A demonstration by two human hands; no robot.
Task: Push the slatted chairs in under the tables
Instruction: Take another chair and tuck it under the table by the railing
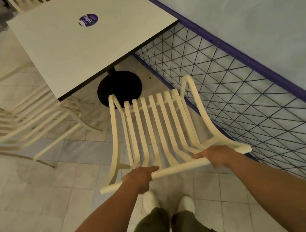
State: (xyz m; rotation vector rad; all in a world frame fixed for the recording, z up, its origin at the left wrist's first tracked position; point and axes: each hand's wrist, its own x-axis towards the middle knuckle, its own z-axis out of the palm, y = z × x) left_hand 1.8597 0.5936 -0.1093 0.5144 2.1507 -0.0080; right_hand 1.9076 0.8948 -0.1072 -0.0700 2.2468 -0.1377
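Observation:
A cream slatted chair (155, 127) stands in front of me, its seat pointing toward a white square table (74, 48) with a black pedestal base (123, 86). My left hand (140, 177) and my right hand (218, 155) both grip the chair's top back rail. The front of the seat reaches the edge of the base, short of the tabletop's near edge. A second slatted chair (23, 120) stands at the table's left side, its seat partly under the top.
A purple-framed wire-mesh fence (242, 95) runs along the right, close beside the chair. Another slatted chair back (34, 0) shows at the table's far side. The floor is pale tile; my white shoes (168, 202) are just behind the chair.

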